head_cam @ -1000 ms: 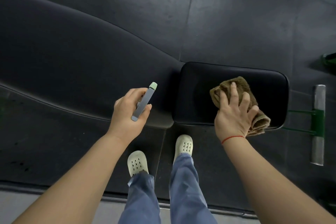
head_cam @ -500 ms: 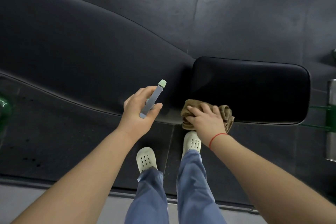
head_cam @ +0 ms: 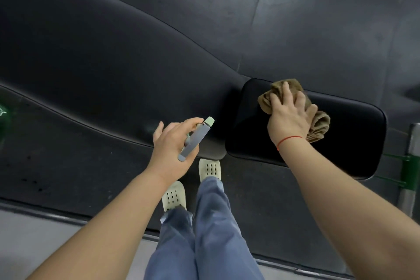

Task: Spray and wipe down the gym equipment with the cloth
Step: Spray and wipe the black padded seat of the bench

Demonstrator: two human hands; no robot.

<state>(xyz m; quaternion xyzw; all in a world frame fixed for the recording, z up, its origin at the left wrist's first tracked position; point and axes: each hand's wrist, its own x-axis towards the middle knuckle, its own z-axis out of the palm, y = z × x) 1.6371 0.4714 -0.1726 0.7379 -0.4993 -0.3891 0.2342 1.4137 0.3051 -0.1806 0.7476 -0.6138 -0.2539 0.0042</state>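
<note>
Cloth point(head_cam: 319, 125), brown and bunched, sits on the far left corner of the small black seat pad point(head_cam: 341, 145), with the right hand point(head_cam: 289, 118) spread flat on top and pressing it down. The left hand point(head_cam: 170, 143) grips a slim grey spray bottle point(head_cam: 196, 138), pale green cap up, over the near edge of the long back pad point(head_cam: 102, 63). White shoes point(head_cam: 210, 168) below, green frame point(head_cam: 406, 170) at right.

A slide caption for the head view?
Right hand presses brown cloth on black seat pad; left hand holds spray bottle.
</note>
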